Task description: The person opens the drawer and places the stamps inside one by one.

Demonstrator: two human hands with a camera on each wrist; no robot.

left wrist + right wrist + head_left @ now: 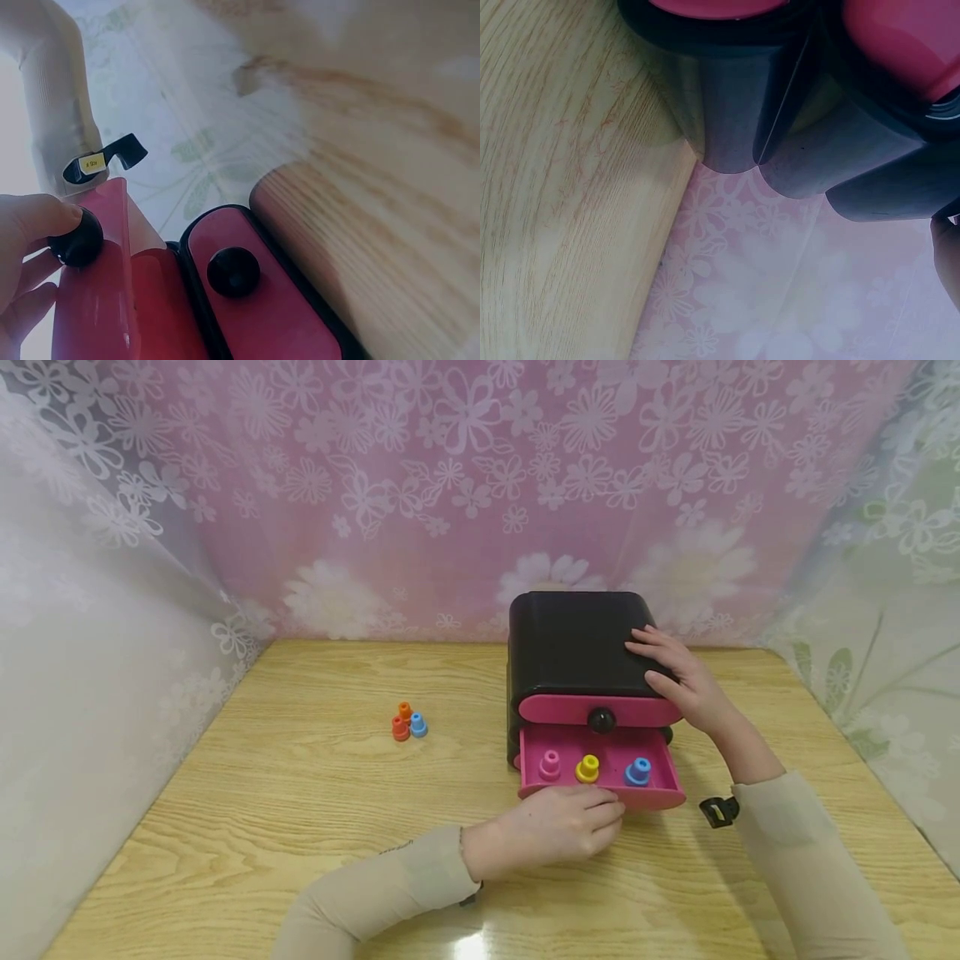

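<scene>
I have a pink floral fabric curtain [420,468] rising behind the far edge of the pale wood-grain desk [300,810], with pale floral fabric along both side edges too. Toward the far edge, left of the cabinet and well apart from it, I see three small stepped pegs huddled close: an orange peg [405,712], a red-orange peg [401,731] and a light-blue peg [419,726]. Two beige sleeves [817,868] reach in from the near edge. In my head view, the person's left hand [558,825] covers part of the lower drawer's front and its knob; the left wrist view shows the thumb and fingers pinching that round black knob [80,238]. The person's right hand [686,685] rests on the top's right side, fingers extended and slightly apart. Beneath it, the black rounded two-tier cabinet [573,639] stands right of the desk's middle, near the far edge, glossy on top. Its pink upper drawer [555,708], bearing another black knob [602,720], is pushed in, while the glossy pink lower drawer [656,799] juts toward the near edge, carrying a pink peg [550,766], a yellow peg [588,768] and a blue peg [638,772] upright in a row, left to right.
</scene>
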